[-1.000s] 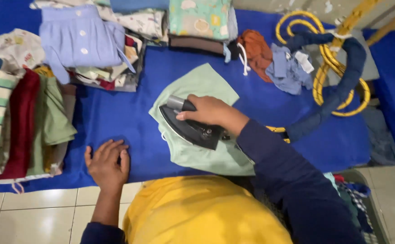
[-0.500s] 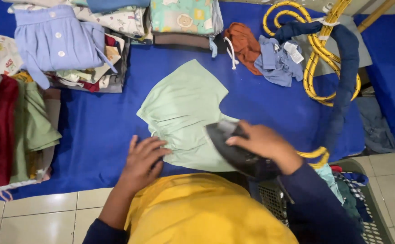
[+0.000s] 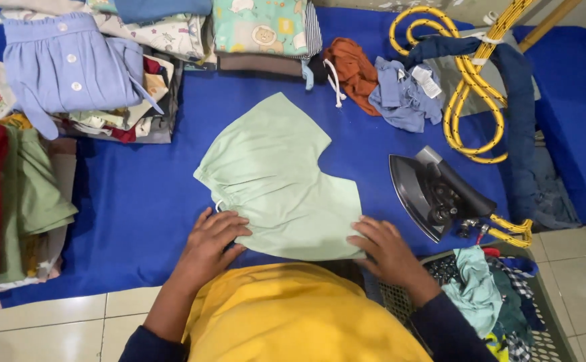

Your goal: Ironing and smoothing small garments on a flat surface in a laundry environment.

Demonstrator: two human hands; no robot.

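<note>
Both hands lay open and flat on the near hem of the green shorts [image 3: 283, 184]: left hand [image 3: 214, 236] at one corner, right hand [image 3: 385, 248] at the other. Its long axis ran away from them; the iron [image 3: 434, 193] sat just beyond the right hand.

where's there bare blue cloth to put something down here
Free: the blue cloth between the green shorts and the left clothing stacks, and the strip between shorts and iron. Crowded: the top edge with folded piles, and the yellow hose at the right.
</note>
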